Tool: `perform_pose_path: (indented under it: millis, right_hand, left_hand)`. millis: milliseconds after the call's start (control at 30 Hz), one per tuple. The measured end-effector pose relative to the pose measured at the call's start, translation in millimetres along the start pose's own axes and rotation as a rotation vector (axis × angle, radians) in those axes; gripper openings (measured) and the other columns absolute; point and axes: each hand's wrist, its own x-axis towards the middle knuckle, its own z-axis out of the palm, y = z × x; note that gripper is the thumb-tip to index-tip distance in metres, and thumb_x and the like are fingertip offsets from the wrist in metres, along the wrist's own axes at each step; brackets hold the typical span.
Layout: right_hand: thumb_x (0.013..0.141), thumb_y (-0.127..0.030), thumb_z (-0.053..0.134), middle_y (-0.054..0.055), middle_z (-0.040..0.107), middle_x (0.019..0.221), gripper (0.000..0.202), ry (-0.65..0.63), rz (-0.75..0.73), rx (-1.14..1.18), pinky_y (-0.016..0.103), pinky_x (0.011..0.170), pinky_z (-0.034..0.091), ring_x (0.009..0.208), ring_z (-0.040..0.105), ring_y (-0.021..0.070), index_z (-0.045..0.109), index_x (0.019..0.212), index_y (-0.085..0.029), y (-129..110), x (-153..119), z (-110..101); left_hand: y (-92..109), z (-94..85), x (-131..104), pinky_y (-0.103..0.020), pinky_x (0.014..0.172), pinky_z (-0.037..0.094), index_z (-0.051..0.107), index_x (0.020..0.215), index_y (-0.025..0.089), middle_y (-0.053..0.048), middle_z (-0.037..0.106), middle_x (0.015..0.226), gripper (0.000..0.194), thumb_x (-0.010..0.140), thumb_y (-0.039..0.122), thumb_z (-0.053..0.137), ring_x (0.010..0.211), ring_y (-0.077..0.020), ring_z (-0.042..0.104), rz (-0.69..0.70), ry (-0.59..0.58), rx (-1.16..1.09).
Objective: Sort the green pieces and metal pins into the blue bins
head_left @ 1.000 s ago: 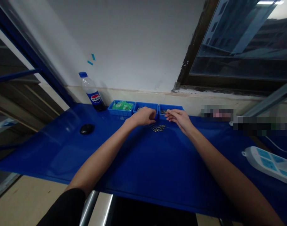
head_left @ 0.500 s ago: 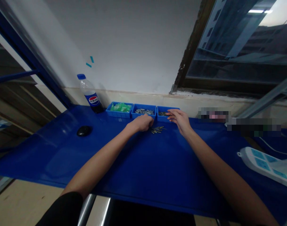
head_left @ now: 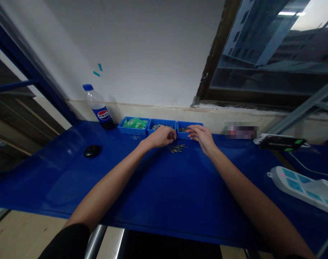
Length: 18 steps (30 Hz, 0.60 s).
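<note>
My left hand is in front of the middle blue bin, fingers curled into a pinch. Anything between its fingertips is too small or hidden to make out. Just below it on the blue table lies a small loose pile of thin, brass-coloured screws. My right hand has its fingers stretched out and slightly apart, their tips at the front of the right blue bin, which contains similar dark, thin pieces. Small grey metal pieces fill the middle bin, partly covered by my left hand.
The left blue bin has green plastic packets in it. A cola bottle and a black mouse are to the left. On the right are a white power strip and a dark device by the wall.
My left hand has risen a little from beside the screw pile toward the middle bin, its pinch now more visible. My right hand stays by the right bin. The view has shifted slightly.
</note>
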Motion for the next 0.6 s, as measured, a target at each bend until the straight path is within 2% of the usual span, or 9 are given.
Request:
perform_pose_path:
  millis: [167, 267, 433, 600]
  right_hand:
    - [0.080, -0.038, 0.075, 0.007, 0.078, 0.084, 0.019, -0.060, 0.024, -0.012, 0.026, 0.061, 0.049, 0.064, 0.067, 0.0139, 0.076, 0.085, -0.020, 1.0, -1.3, 1.5]
    - [0.080, -0.040, 0.077, 0.008, 0.079, 0.084, 0.021, -0.101, 0.034, -0.020, 0.025, 0.061, 0.049, 0.066, 0.068, 0.0145, 0.077, 0.084, -0.019, -0.1, -3.2, 3.3]
    - [0.081, -0.046, 0.079, 0.009, 0.080, 0.088, 0.028, -0.222, 0.068, 0.003, 0.027, 0.066, 0.051, 0.073, 0.072, 0.0167, 0.078, 0.090, -0.020, -0.2, -4.0, 3.5]
    - [0.073, -0.039, 0.088, 0.007, 0.080, 0.091, 0.028, -0.278, 0.082, 0.070, 0.030, 0.077, 0.054, 0.078, 0.073, 0.0167, 0.079, 0.093, -0.021, 5.3, -2.7, 1.4]
  left_hand:
    - [2.3, 3.9, 2.9, -0.026, 0.076, 0.056, 0.073, 0.091, 0.013, -0.008, 0.079, 0.084, 0.011, 0.082, 0.018, 0.071, 0.079, -0.0163, 0.074, -0.026, 0.157, -0.339]
    - [5.2, 3.9, 3.1, -0.026, 0.070, 0.057, 0.070, 0.086, 0.013, -0.008, 0.077, 0.077, 0.016, 0.085, 0.028, 0.074, 0.071, -0.0154, 0.073, -0.033, 0.186, -0.459]
    - [5.3, 4.6, 3.6, -0.025, 0.063, 0.054, 0.065, 0.074, 0.014, -0.008, 0.075, 0.071, 0.032, 0.089, 0.042, 0.071, 0.062, -0.0133, 0.071, -0.098, 0.240, -0.474]
    - [3.6, 7.5, 4.5, -0.024, 0.061, 0.053, 0.064, 0.072, 0.015, -0.007, 0.075, 0.069, 0.037, 0.090, 0.046, 0.068, 0.059, -0.0126, 0.070, -0.132, 0.280, -0.475]
